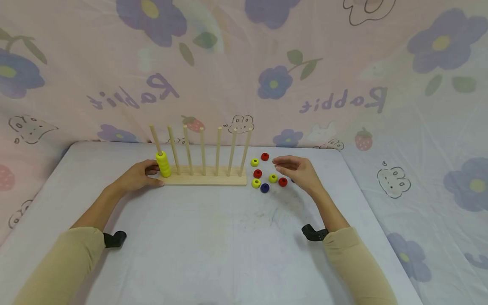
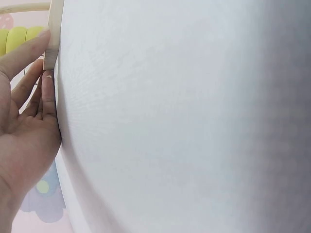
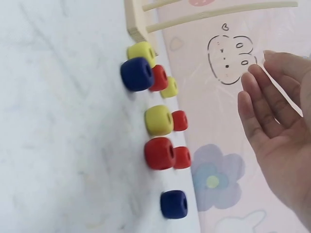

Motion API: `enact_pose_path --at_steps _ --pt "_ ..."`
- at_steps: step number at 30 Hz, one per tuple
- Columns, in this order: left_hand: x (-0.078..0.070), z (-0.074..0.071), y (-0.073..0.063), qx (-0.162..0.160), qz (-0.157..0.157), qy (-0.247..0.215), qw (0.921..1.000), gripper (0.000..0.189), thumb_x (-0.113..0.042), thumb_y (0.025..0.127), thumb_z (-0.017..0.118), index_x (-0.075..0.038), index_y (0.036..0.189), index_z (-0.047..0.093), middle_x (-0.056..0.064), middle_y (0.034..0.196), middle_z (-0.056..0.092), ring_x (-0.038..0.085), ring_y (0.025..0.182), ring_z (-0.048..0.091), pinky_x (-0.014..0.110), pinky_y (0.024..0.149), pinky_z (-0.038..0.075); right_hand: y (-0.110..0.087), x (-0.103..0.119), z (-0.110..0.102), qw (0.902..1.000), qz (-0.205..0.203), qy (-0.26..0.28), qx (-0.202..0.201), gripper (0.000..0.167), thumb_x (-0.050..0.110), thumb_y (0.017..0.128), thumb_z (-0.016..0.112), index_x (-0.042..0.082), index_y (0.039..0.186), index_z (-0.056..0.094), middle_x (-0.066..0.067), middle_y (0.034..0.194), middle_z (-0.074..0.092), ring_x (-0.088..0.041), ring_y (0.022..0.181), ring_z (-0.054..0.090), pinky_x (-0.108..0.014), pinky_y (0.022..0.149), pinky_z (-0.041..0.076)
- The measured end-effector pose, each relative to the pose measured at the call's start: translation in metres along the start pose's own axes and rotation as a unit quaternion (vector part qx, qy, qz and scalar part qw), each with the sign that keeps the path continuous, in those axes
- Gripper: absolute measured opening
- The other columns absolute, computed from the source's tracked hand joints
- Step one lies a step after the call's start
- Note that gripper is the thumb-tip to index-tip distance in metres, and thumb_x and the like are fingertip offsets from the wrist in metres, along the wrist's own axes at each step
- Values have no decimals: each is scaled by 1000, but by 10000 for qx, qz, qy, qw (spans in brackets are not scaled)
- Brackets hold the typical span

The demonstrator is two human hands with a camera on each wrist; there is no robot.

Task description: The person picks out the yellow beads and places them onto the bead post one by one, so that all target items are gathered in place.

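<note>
A wooden peg stand [image 1: 206, 181] with several upright dowels stands on the white table. Yellow beads [image 1: 163, 164] are stacked on its leftmost dowel. My left hand [image 1: 139, 176] holds the left end of the base; in the left wrist view its thumb [image 2: 29, 52] lies along the front edge and the fingers rest against the end. Right of the stand lie loose yellow, red and blue beads, among them a blue bead [image 3: 137, 74] and a red bead [image 3: 159, 153]. Over their right side hovers my right hand [image 1: 299, 171], fingers loosely extended, nothing between them.
A patterned cloth [image 1: 228, 76] with flowers and rabbits hangs behind the table [image 1: 206, 245]. A black wrist mount sticks out at each sleeve cuff, the left mount [image 1: 115, 239] and the right mount [image 1: 314, 233]. One blue bead [image 3: 174, 204] lies apart from the others.
</note>
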State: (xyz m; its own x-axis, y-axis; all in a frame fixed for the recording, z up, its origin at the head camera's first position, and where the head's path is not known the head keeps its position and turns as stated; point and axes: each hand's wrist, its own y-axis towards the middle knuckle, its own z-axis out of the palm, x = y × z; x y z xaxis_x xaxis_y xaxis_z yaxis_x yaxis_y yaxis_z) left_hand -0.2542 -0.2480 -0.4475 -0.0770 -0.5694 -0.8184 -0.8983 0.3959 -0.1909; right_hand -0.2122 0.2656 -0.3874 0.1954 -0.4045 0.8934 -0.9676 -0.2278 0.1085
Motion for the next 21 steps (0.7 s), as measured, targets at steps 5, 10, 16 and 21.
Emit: enact_pose_path --at_steps 5,10,16,21 --pt "1 1 1 16 -11 -16 10000 82 -16 85 80 11 146 32 33 143 43 46 131 43 56 113 33 -4 -9 3 9999 142 -21 -78 29 11 93 70 1 120 69 -22 120 67 -27 107 68 -21 85 56" --pt "0 1 0 -6 9 -34 10000 82 -16 85 80 11 146 33 32 142 44 46 131 43 55 113 33 -4 -29 4 9994 298 -45 -161 28 6 93 69 1 120 69 -21 122 67 -34 109 66 -17 83 55" --pt "-1 1 -1 -21 20 -64 10000 81 -16 85 80 11 145 34 32 142 44 46 131 43 56 113 33 -5 -44 3 9985 408 -294 -217 27 8 92 71 6 119 71 -12 121 70 -27 108 67 -19 84 56" --pt "-1 1 -1 -10 23 -62 10000 81 -14 85 80 12 146 33 33 142 44 47 131 43 57 113 33 -4 -47 4 9961 678 -561 -109 29 10 93 70 7 122 70 -10 123 69 -25 112 66 -24 86 58"
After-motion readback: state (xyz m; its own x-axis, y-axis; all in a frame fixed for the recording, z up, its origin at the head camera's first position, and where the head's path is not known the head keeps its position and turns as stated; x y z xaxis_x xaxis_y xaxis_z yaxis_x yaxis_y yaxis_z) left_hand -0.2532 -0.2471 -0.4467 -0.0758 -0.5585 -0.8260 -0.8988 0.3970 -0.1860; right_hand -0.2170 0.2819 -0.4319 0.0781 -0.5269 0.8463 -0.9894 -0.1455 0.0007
